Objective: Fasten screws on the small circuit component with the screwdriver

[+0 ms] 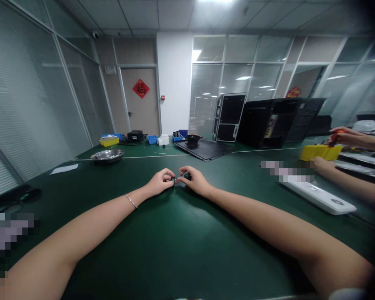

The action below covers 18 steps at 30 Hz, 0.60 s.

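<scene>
My left hand (161, 182) has its fingers bent in a pinch on a small dark piece (173, 180) that is too small to name. Facing it, a narrow gap away, my right hand (196, 181) curls thumb and fingers around a small dark green part (188, 176). A thin light sliver shows at its fingertips, and its kind cannot be made out. Both hands are just above the green tabletop (171, 246), near its middle. A bracelet (131, 201) circles my left wrist.
A metal bowl (108, 156) stands left. Behind are blue bins (152, 139), a black panel (206, 152) with a black round part, and computer cases (231, 116). At right lies a white power strip (318, 193); another person's hands hold a yellow box (320, 153) and an orange-handled tool (336, 135).
</scene>
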Each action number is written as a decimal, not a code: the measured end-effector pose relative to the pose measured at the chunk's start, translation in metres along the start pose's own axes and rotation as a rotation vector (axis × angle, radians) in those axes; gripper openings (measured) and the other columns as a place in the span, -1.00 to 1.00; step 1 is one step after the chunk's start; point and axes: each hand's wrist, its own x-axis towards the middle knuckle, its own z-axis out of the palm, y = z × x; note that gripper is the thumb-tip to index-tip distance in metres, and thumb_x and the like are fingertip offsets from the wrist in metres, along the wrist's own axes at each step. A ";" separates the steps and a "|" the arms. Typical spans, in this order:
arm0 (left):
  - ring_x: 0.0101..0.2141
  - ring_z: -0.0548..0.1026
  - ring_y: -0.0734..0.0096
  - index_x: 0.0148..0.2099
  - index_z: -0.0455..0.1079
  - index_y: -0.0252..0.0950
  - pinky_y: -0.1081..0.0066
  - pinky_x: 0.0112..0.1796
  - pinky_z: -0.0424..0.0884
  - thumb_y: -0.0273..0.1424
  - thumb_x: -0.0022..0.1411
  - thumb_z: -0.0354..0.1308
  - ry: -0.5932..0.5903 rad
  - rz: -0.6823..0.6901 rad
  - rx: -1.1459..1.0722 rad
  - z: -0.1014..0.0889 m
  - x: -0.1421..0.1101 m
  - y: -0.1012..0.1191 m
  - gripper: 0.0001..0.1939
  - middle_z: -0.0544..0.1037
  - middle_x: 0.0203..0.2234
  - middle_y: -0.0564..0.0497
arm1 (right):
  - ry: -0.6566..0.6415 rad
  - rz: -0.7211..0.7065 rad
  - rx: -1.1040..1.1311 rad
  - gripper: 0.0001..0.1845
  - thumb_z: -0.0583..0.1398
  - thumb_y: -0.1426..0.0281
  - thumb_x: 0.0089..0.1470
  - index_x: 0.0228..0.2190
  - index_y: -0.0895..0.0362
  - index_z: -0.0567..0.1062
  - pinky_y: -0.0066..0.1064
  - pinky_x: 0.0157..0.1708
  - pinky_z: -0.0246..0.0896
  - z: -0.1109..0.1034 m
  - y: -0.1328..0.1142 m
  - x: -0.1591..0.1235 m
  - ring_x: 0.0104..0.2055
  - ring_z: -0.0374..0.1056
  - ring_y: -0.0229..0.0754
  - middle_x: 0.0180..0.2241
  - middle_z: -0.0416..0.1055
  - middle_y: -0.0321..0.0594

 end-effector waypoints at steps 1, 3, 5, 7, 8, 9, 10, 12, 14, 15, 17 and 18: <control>-0.56 0.38 0.53 -0.20 0.28 -0.31 0.51 -0.48 0.17 -0.42 0.01 0.25 0.007 -0.016 -0.013 0.000 0.000 0.000 -0.72 0.51 -0.56 0.12 | -0.010 0.008 -0.007 -0.70 0.30 0.26 0.03 -0.19 0.11 0.48 -0.33 -0.18 0.26 0.000 0.000 0.000 -0.20 0.40 -0.16 -0.24 0.50 -0.21; -0.55 0.38 0.52 -0.19 0.30 -0.31 0.51 -0.48 0.18 -0.40 0.02 0.24 0.028 -0.052 -0.044 -0.001 0.000 0.001 -0.72 0.52 -0.54 0.11 | -0.037 0.012 -0.008 -0.73 0.28 0.23 0.06 -0.21 0.09 0.50 -0.34 -0.20 0.26 0.000 -0.002 0.000 -0.21 0.40 -0.17 -0.25 0.51 -0.23; -0.52 0.40 0.51 -0.18 0.32 -0.31 0.50 -0.45 0.22 -0.40 0.04 0.22 0.050 -0.081 -0.068 -0.002 0.000 0.002 -0.73 0.54 -0.51 0.09 | -0.061 0.010 -0.005 -0.75 0.25 0.21 0.10 -0.22 0.09 0.51 -0.36 -0.20 0.26 -0.001 -0.004 0.000 -0.22 0.41 -0.18 -0.26 0.52 -0.23; -0.50 0.41 0.50 -0.18 0.34 -0.32 0.47 -0.40 0.26 -0.41 0.05 0.22 0.069 -0.092 -0.073 -0.002 0.000 0.003 -0.75 0.56 -0.49 0.07 | -0.076 0.009 -0.005 -0.75 0.23 0.19 0.13 -0.23 0.09 0.52 -0.37 -0.20 0.26 -0.001 -0.006 -0.001 -0.22 0.41 -0.18 -0.26 0.53 -0.23; -0.49 0.42 0.50 -0.18 0.35 -0.32 0.46 -0.37 0.28 -0.41 0.05 0.22 0.079 -0.093 -0.074 -0.002 0.000 0.004 -0.76 0.56 -0.48 0.07 | -0.081 0.011 -0.007 -0.74 0.22 0.18 0.13 -0.24 0.10 0.53 -0.37 -0.20 0.26 -0.002 -0.007 -0.001 -0.23 0.41 -0.19 -0.26 0.53 -0.23; -0.48 0.43 0.49 -0.19 0.36 -0.32 0.45 -0.35 0.29 -0.42 0.06 0.21 0.090 -0.093 -0.076 -0.002 0.001 0.004 -0.77 0.55 -0.49 0.07 | -0.086 0.013 -0.010 -0.74 0.21 0.18 0.14 -0.24 0.10 0.53 -0.37 -0.20 0.26 -0.002 -0.008 -0.001 -0.23 0.41 -0.19 -0.27 0.53 -0.24; -0.47 0.44 0.48 -0.19 0.37 -0.33 0.44 -0.33 0.31 -0.42 0.06 0.21 0.101 -0.093 -0.080 -0.002 0.001 0.004 -0.78 0.55 -0.49 0.07 | -0.089 0.017 -0.013 -0.73 0.21 0.17 0.14 -0.25 0.10 0.53 -0.37 -0.20 0.26 -0.003 -0.008 -0.001 -0.24 0.41 -0.19 -0.27 0.54 -0.24; -0.44 0.47 0.46 -0.20 0.38 -0.33 0.42 -0.31 0.33 -0.42 0.08 0.20 0.118 -0.097 -0.100 -0.002 0.003 0.003 -0.80 0.56 -0.47 0.06 | -0.096 0.025 -0.020 -0.72 0.20 0.16 0.15 -0.25 0.10 0.54 -0.37 -0.20 0.26 -0.003 -0.009 -0.001 -0.24 0.41 -0.19 -0.27 0.54 -0.24; -0.42 0.50 0.43 -0.20 0.38 -0.33 0.40 -0.30 0.35 -0.41 0.10 0.19 0.123 -0.106 -0.132 -0.002 0.004 0.001 -0.82 0.58 -0.42 0.03 | -0.109 0.027 -0.025 -0.73 0.19 0.16 0.16 -0.25 0.09 0.54 -0.37 -0.20 0.26 -0.004 -0.009 -0.002 -0.24 0.41 -0.19 -0.27 0.54 -0.23; -0.41 0.52 0.42 -0.20 0.38 -0.33 0.39 -0.30 0.35 -0.41 0.11 0.19 0.122 -0.111 -0.150 -0.002 0.004 0.001 -0.82 0.59 -0.40 0.01 | -0.115 0.026 -0.028 -0.73 0.19 0.17 0.16 -0.25 0.09 0.55 -0.37 -0.19 0.26 -0.004 -0.010 -0.002 -0.23 0.41 -0.18 -0.26 0.54 -0.23; -0.41 0.55 0.40 -0.19 0.37 -0.33 0.39 -0.30 0.36 -0.38 0.14 0.19 0.114 -0.122 -0.181 -0.002 0.005 0.000 -0.81 0.61 -0.35 -0.02 | -0.132 0.031 -0.039 -0.75 0.19 0.20 0.16 -0.25 0.08 0.55 -0.38 -0.20 0.26 -0.005 -0.011 -0.002 -0.23 0.41 -0.18 -0.25 0.55 -0.23; -0.42 0.55 0.41 -0.18 0.37 -0.34 0.39 -0.32 0.36 -0.37 0.15 0.19 0.109 -0.123 -0.189 -0.002 0.005 0.000 -0.80 0.61 -0.34 -0.03 | -0.140 0.036 -0.046 -0.76 0.19 0.21 0.16 -0.25 0.08 0.56 -0.38 -0.20 0.26 -0.005 -0.011 -0.002 -0.23 0.41 -0.18 -0.25 0.55 -0.23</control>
